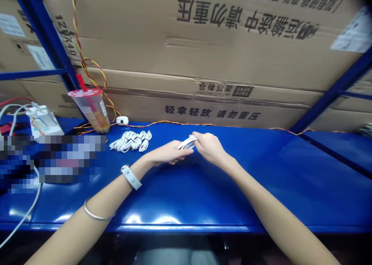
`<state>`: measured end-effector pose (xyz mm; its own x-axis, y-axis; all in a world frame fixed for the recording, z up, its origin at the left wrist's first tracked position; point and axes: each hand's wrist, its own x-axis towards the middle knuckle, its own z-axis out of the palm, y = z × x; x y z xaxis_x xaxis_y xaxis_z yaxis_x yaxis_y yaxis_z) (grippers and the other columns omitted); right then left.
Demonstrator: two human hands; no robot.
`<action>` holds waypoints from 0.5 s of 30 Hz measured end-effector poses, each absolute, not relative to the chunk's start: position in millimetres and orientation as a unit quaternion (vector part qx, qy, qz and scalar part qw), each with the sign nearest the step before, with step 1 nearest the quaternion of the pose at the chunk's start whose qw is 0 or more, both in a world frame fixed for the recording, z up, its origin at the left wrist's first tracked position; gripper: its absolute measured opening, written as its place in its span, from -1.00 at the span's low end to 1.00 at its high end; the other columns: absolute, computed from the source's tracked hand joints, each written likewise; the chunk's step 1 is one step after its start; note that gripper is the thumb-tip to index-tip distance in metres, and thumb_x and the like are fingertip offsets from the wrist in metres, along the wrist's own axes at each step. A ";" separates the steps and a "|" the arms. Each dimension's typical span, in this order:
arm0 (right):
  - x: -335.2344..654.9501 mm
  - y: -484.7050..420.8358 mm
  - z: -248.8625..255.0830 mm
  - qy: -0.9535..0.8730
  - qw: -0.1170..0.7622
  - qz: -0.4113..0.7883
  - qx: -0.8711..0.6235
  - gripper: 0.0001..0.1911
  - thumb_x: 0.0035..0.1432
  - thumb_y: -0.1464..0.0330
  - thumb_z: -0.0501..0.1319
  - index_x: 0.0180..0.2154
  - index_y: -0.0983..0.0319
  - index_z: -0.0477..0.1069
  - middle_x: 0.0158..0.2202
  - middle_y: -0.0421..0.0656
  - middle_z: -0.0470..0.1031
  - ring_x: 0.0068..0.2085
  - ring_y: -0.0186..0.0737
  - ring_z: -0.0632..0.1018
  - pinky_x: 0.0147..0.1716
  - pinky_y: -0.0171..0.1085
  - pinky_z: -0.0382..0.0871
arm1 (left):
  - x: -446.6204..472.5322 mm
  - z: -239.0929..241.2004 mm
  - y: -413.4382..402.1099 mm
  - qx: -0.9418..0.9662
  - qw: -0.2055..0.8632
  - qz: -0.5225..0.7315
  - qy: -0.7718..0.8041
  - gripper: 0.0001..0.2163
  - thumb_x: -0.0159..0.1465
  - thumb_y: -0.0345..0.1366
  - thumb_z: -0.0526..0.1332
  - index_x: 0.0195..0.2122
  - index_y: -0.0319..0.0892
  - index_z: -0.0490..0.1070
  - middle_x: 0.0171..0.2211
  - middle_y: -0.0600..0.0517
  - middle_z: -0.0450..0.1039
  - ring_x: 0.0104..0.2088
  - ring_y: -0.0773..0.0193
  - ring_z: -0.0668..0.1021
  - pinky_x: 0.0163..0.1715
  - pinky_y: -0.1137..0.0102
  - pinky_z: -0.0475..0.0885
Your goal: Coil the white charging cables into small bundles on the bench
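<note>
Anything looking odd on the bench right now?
Yes: a clear plastic drinks cup with a red lid and straw stands on the blue metal bench beside coiled white cables and a loose red-and-yellow twisted wire. A drink looks out of place there.

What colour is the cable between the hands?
The bundled cable is white, best seen in the head view.

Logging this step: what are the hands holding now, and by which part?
The left hand and right hand grip a looped white cable at opposite ends of its loops.
</note>
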<state>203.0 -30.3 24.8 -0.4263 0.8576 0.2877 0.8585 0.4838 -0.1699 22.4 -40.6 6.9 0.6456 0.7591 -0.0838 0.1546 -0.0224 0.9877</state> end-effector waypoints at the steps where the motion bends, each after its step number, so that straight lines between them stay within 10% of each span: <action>1: 207.5 -28.5 26.9 -0.863 0.178 0.070 -0.467 -0.79 0.26 0.37 -0.04 -0.26 0.24 0.36 -0.44 -0.12 0.51 -0.45 -0.24 0.46 -0.47 -0.33 0.12 | 21.3 6.9 -40.1 0.671 0.608 0.251 0.342 -0.66 0.14 0.02 0.21 -0.40 -0.18 0.24 -0.62 0.21 0.04 -0.67 0.52 0.06 -0.70 0.54 -0.08; 6: 219.8 -23.0 31.1 -0.872 0.219 0.312 -0.308 -0.74 0.20 0.21 0.11 -0.14 0.23 0.30 -0.30 -0.19 0.47 -0.36 -0.33 0.42 -0.38 -0.37 0.24 | 20.6 4.5 -38.0 0.720 0.526 0.239 0.384 -0.70 0.20 0.00 0.14 -0.41 -0.16 0.25 -0.63 0.18 0.08 -0.68 0.45 0.13 -0.69 0.51 0.02; 15: 197.8 -22.0 8.3 -0.822 0.342 0.198 -0.409 -0.67 0.24 0.15 0.05 -0.42 0.25 0.34 -0.49 -0.25 0.42 -0.46 -0.36 0.36 -0.43 -0.37 0.14 | 34.6 -12.7 -39.6 0.801 0.235 0.325 0.445 -0.78 0.11 -0.13 0.28 -0.30 -0.14 0.44 -0.53 0.01 0.39 -0.51 0.18 0.42 -0.46 0.43 0.18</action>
<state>197.8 -22.0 8.3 -0.4309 0.8083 0.4011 0.5368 0.5869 -0.6061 34.6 -39.6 -12.7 0.3922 0.8655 0.3117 0.5602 -0.4935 0.6653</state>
